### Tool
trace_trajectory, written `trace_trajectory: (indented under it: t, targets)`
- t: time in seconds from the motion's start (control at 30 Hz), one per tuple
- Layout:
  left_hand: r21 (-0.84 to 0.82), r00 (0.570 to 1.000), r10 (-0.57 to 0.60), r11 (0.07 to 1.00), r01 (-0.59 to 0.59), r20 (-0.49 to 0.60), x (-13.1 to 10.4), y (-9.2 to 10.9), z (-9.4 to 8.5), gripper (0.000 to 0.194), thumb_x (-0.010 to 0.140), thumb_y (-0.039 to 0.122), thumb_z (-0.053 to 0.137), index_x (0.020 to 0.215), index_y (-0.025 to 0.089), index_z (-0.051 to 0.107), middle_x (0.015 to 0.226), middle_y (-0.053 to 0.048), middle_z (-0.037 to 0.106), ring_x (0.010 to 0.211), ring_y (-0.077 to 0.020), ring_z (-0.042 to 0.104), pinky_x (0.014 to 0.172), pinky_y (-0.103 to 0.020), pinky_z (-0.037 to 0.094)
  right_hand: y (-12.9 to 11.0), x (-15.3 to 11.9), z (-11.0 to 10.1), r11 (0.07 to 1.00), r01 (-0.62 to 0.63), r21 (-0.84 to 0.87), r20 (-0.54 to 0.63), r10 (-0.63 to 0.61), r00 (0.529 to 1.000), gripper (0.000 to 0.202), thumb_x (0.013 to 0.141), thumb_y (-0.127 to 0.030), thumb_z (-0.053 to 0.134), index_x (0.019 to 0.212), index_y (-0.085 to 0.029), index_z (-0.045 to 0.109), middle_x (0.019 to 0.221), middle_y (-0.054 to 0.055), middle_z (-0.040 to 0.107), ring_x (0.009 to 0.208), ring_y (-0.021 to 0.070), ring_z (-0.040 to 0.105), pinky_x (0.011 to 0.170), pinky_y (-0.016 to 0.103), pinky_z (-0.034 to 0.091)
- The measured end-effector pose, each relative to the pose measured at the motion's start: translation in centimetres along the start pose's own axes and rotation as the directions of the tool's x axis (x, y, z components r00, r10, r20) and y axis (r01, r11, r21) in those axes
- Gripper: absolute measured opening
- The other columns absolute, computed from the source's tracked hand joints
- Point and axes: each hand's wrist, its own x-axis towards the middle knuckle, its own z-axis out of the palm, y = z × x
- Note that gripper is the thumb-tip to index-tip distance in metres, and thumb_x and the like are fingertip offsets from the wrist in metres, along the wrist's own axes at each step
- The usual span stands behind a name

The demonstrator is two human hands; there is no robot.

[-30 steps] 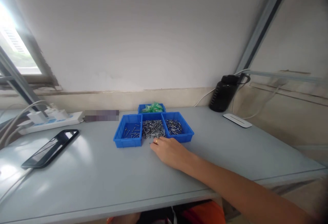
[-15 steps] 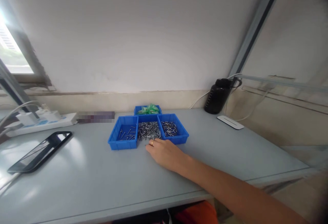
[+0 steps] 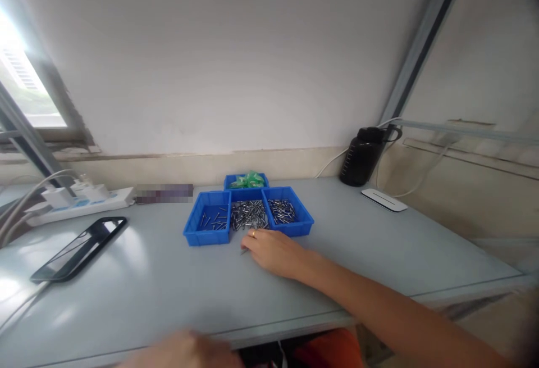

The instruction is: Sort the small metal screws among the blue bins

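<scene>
My right hand (image 3: 272, 250) rests on the grey table just in front of the middle blue bin, fingers closed on a small metal screw (image 3: 245, 251) whose tip sticks out below the fingertips. My left hand (image 3: 185, 351) is a blur at the bottom edge, its fingers smeared by motion. The middle bin holds a pile of screws (image 3: 248, 213). In the left blue bin (image 3: 207, 237) lie several loose screws, and the right blue bin (image 3: 301, 227) holds a heap of them. Green packets (image 3: 250, 179) fill the rear bin.
A black phone (image 3: 80, 250) with a cable lies at the left, near a white power strip (image 3: 90, 204). At the back right stand a black bottle (image 3: 361, 157) and a flat white device (image 3: 384, 200). The table's front edge (image 3: 295, 327) runs below my right forearm.
My left hand has come into view at the bottom. My right hand has drawn slightly back from the middle bin, with a screw now visible at its fingertips. The view has shifted slightly.
</scene>
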Motion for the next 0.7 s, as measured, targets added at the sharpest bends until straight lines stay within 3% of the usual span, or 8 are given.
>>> trace_trajectory:
  t: [0.13, 0.3, 0.47, 0.7]
  targets:
    - [0.118, 0.992, -0.126, 0.985, 0.127, -0.012, 4.5, -2.0, -2.8, 0.023, 0.09, 0.023, 0.036, 0.084, 0.015, 0.057, 0.073, -0.003, 0.061, 0.061, -0.0135, 0.059, 0.058, -0.024, 0.045, 0.1, -0.4, -0.7, 0.991, -0.008, 0.136, 0.0, 0.008, 1.0, 0.026, 0.081, -0.004, 0.04, 0.101, -0.016, 0.051, 0.097, 0.006, 0.058, 0.088, 0.0152, 0.055, 0.074, 0.025, 0.04]
    - [0.337, 0.968, -0.242, 0.908, 0.248, -0.062, 8.6, -4.5, -2.0, 0.029, 0.09, 0.033, 0.033, 0.098, 0.015, 0.054, 0.071, -0.007, 0.064, 0.062, -0.0223, 0.063, 0.054, -0.029, 0.046, 0.9, -0.5, -1.1, 0.954, -0.028, 0.299, 0.005, 0.028, 1.0, 0.012, 0.079, -0.009, 0.043, 0.086, -0.017, 0.049, 0.084, 0.004, 0.058, 0.077, 0.0155, 0.054, 0.066, 0.026, 0.04]
    - [0.227, 0.979, -0.19, 0.953, 0.201, -0.071, 8.5, -5.7, -1.3, 0.028, 0.091, 0.034, 0.03, 0.092, 0.019, 0.054, 0.078, -0.004, 0.064, 0.069, -0.0205, 0.063, 0.059, -0.028, 0.046, 1.4, -0.4, -1.3, 0.902, -0.001, 0.432, -0.02, 0.011, 1.0, 0.011, 0.078, -0.01, 0.044, 0.082, -0.019, 0.048, 0.085, 0.002, 0.057, 0.079, 0.0145, 0.053, 0.069, 0.025, 0.04]
    - [0.167, 0.992, -0.12, 0.978, 0.127, -0.05, 8.3, -6.1, -1.7, 0.025, 0.091, 0.029, 0.03, 0.092, 0.02, 0.054, 0.081, -0.003, 0.063, 0.071, -0.0175, 0.062, 0.06, -0.025, 0.043, 1.3, -0.7, -1.8, 0.901, -0.047, 0.43, 0.027, 0.039, 0.999, 0.011, 0.08, -0.014, 0.043, 0.086, -0.019, 0.05, 0.085, 0.002, 0.059, 0.079, 0.0148, 0.054, 0.068, 0.025, 0.039]
